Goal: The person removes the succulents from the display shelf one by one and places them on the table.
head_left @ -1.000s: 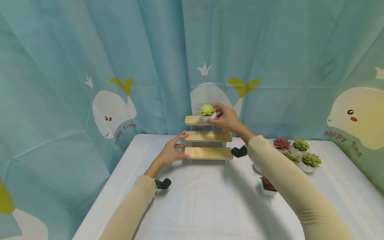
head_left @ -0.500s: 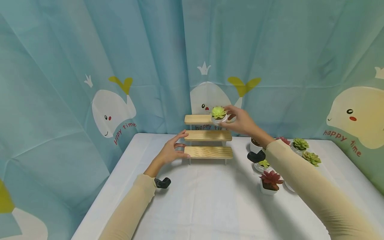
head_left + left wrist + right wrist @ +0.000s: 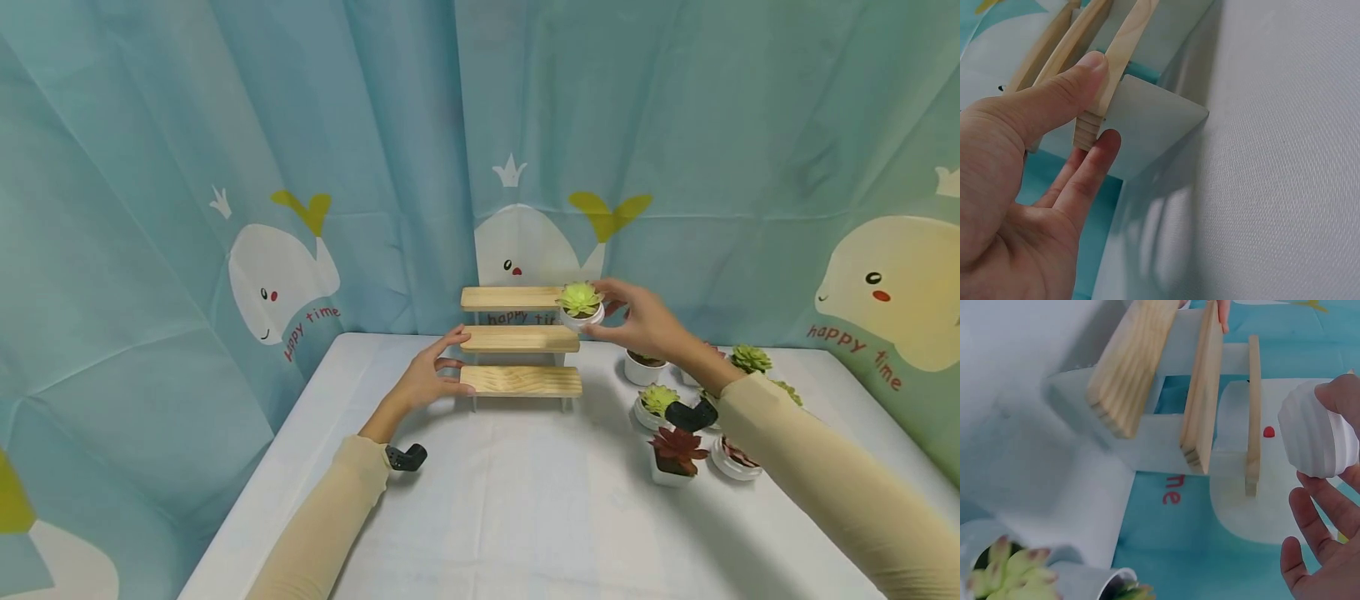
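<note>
My right hand (image 3: 641, 321) holds a small white pot with a light green succulent (image 3: 581, 302) in the air, by the right end of the top board. In the right wrist view the ribbed white pot (image 3: 1317, 434) sits between thumb and fingers, apart from the boards. A three-tier wooden shelf stand (image 3: 521, 382) with white side supports stands at the back of the table. At its left end is my left hand (image 3: 423, 383). The left wrist view has this hand's thumb on one face of the lowest board (image 3: 1113, 69), fingertips at the other.
Right of the stand sit several potted succulents on the white table (image 3: 525, 517): a dark red one in a square pot (image 3: 675, 458), a light green one (image 3: 658, 404), others partly behind my right arm. A blue whale-print curtain (image 3: 360, 167) hangs behind the table.
My right hand has carried the potted succulent rightward and slightly down, from over the top board to beside its right end. My left hand has stayed on the stand.
</note>
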`<state>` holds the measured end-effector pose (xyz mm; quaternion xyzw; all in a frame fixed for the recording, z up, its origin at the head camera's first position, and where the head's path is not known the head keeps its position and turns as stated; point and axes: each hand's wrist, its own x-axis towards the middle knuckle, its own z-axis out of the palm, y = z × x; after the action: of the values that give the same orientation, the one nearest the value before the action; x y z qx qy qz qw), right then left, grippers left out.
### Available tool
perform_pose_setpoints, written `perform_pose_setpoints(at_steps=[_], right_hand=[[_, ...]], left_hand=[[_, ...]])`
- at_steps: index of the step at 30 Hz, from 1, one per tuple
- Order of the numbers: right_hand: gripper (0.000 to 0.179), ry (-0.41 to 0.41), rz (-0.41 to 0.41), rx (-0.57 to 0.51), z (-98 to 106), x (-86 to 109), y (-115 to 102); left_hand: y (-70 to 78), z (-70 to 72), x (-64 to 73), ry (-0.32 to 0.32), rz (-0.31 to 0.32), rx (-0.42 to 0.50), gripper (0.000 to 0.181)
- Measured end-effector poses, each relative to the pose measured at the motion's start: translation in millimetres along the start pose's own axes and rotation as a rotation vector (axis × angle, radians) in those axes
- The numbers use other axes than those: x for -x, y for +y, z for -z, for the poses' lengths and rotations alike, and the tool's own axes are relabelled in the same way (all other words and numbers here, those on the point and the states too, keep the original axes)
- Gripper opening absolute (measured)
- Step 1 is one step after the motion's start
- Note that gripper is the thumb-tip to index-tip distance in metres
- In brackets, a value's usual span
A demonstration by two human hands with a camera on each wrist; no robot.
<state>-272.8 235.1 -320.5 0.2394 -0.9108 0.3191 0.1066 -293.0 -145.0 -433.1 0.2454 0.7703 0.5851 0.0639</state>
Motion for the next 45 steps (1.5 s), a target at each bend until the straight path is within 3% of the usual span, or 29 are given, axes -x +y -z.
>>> perform_pose_setpoints(at_steps=[18, 28, 36, 45], right_hand=[[0.066, 0.028, -0.081, 0.051, 45.2, 83.1, 23.8], [0.068, 0.072, -0.184, 0.125, 71.9, 133.9, 46.0], [0.063, 0.168, -0.185, 0.106, 79.2, 168.9, 69.2], [0.066, 0.221, -0.311, 0.13, 79.6, 206.7, 87.8]], left_hand=[[-0.9, -1.1, 2.0, 0.003, 0.019, 0.008, 0.091], [-0.3, 0.0, 1.2, 0.0, 0.011, 0.016, 0.09], [-1.9, -0.5, -0.5, -0.008, -0.006, 0.01, 0.089], [-0.1, 0.5, 0.4, -0.005, -0.003, -0.006, 0.089]])
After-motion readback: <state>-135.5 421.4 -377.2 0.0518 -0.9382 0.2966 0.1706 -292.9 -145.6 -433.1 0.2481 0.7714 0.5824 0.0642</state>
